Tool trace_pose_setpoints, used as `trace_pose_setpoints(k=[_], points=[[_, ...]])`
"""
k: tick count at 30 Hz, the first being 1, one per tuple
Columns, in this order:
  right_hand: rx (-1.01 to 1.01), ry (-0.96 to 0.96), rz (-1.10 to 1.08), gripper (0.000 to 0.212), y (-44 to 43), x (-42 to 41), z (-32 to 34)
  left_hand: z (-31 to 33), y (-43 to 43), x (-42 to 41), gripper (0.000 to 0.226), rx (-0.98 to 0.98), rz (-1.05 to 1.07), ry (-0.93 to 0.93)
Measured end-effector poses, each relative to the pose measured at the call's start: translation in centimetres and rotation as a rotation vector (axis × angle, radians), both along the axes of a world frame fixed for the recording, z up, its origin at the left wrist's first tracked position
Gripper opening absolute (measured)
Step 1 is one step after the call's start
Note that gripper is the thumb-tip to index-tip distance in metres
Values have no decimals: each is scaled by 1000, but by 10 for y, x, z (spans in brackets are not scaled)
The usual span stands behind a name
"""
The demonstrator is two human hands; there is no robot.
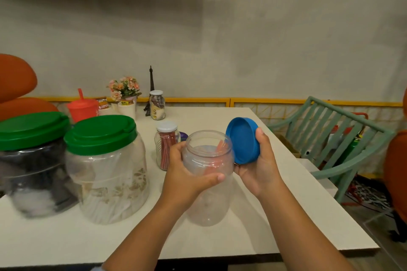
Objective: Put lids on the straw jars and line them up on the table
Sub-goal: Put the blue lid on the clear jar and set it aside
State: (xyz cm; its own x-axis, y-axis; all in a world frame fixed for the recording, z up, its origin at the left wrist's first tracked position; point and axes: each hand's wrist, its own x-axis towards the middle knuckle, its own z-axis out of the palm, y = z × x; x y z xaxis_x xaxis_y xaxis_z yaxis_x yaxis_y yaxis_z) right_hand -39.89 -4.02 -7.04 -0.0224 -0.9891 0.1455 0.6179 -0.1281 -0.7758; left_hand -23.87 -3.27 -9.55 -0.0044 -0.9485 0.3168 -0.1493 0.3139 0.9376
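Note:
A clear plastic jar (208,202) with red straws inside stands open-mouthed near the table's front, and my left hand (187,174) wraps around its neck. My right hand (262,163) holds a blue screw lid (242,139) tilted on edge just right of the jar's mouth, apart from it. Behind the jar stands a small glass jar (165,147) of red straws with a white lid. Two big clear jars with green lids stand at the left: one (105,174) holding pale wrapped straws, the other (33,165) holding dark contents.
The white table (275,215) ends close on the right and front. At the back stand a glass jar with a white lid (157,105), a red cup (82,108), paper cups, flowers (124,87) and a small tower model. A green chair (343,138) stands to the right.

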Motion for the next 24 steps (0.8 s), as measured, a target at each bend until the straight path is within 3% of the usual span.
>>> trace_pose_setpoints(k=[7,13,15,18,24], points=[[28,119,0,47,6,4,10,-2,9,5,106,-14,-27,-2],[-24,363,-43,48,-1,-9,39,-4,6,8,116,-10,-21,-47],[-99,496,4,57,-3,-14,53,-5,6,8,119,-8,-25,-63],[-223,840,112,54,-3,-10,73,-5,5,8,117,-8,-31,-50],[-228,1272,184,51,-5,10,93,-5,5,9,107,-3,-64,-8]])
